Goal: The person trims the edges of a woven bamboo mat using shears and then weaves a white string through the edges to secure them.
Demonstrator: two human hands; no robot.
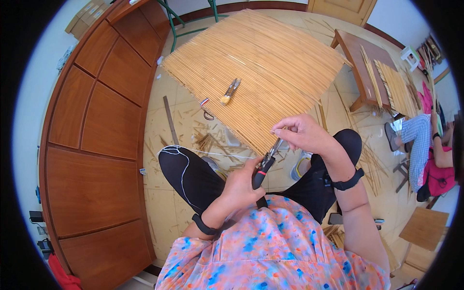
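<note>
My left hand (241, 186) grips pliers (262, 171) with black-and-red handles, held upright above my lap at the near corner of a slatted bamboo mat (261, 53). Just above the pliers' jaws, my right hand (297, 133) pinches what looks like a thin white thread at that corner. A white cord (183, 164) loops over my left knee and runs toward the pliers. On the mat lies a second tool (231, 91) with a yellowish handle; a dark looped tool (208, 115) with a striped ribbon rests at the mat's left edge.
Wooden cabinets (101, 183) line the left. A low table (360, 67) with bamboo strips stands at the back right. A co-worker's legs and arm (416, 150) are at far right, near a wooden stool (423, 224). Bamboo scraps (372, 164) litter the tiled floor.
</note>
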